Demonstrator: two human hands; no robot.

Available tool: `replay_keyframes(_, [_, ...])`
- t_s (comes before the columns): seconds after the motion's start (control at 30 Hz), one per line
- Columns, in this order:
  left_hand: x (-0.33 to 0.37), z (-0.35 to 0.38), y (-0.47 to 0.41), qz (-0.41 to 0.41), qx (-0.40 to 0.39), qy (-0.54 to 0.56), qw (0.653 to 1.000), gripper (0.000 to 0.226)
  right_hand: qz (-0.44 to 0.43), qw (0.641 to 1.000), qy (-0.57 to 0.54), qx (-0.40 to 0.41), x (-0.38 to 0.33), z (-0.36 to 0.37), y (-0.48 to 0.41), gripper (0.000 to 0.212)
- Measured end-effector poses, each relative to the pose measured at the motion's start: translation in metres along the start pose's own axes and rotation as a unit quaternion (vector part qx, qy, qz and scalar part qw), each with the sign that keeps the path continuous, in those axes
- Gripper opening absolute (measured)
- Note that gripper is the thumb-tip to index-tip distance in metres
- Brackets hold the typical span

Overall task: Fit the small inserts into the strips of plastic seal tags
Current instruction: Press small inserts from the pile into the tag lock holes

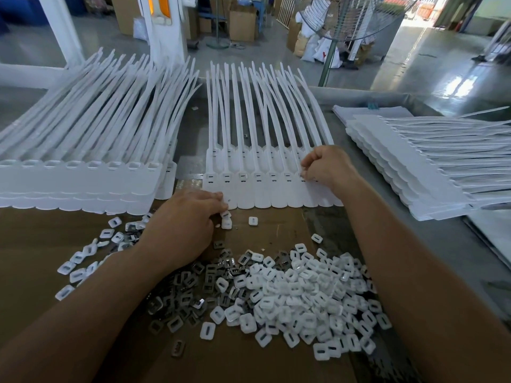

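Workplace: factory hall with a grey floor; the bench carries a brown cardboard sheet (pixel 41 244).
Working strip: one flat strip of white plastic seal tags (pixel 271 194) lies at centre, heads toward the person, tails pointing away.
Insert supply: a loose heap of small white square plastic inserts (pixel 304 294), mixed with dark metal clips (pixel 188 288), lies between the forearms.
Right hand (pixel 325 167): fingertips pressed together on a tag head near the strip's right end; any insert between them is hidden.
Left hand (pixel 185 225): fingers curled, pinching white inserts at the strip's lower left corner.
Progress: judged well along this strip. Heads left of the right hand show slotted seats; those under and beyond it are covered. Which of the left stack of tag strips (pixel 83 178) and the right stack of tag strips (pixel 414 175) is finished cannot be told. The large heap suggests much work remains.
Clearance: open cardboard separates strip and heap. Stacks close both sides. The cardboard's right edge runs beside the right forearm.
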State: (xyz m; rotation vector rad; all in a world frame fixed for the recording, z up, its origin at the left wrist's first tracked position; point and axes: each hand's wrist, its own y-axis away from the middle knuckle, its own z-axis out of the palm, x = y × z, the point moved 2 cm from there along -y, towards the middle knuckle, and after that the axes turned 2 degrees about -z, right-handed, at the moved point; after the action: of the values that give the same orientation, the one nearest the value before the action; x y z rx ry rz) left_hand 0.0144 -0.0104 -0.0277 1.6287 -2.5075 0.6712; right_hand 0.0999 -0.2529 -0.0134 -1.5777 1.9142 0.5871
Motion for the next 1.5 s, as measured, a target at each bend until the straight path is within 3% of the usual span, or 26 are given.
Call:
replay_keyframes(0.37, [0.002,-0.001,0.000,0.004,-0.007,-0.006,1.000,0.045,-0.065,0.997,0.013,0.035,0.010,0.008,0.015,0.016])
replay_keyframes(0.53, [0.000,0.000,0.002,0.000,-0.012,-0.007,1.000,0.045,-0.073,0.996,-0.019,-0.056,0.007,-0.012,0.033,0.011])
replay_keyframes(0.67, [-0.002,0.002,-0.001,-0.010,-0.021,0.001,1.000,0.046,-0.107,0.988,0.021,-0.109,0.006,-0.030,0.059,0.007])
replay_keyframes(0.9, [-0.002,0.004,-0.002,-0.013,-0.023,0.005,1.000,0.046,-0.087,0.940,0.126,-0.304,0.000,-0.038,0.088,0.014])
replay_keyframes(1.0, [-0.003,0.004,-0.001,-0.012,-0.020,0.005,1.000,0.046,-0.095,0.933,0.178,-0.297,-0.004,-0.031,0.091,0.017])
replay_keyframes(1.5, [-0.002,0.004,-0.004,-0.012,-0.018,0.000,1.000,0.046,-0.096,0.949,0.194,-0.229,-0.009,-0.028,0.090,0.011])
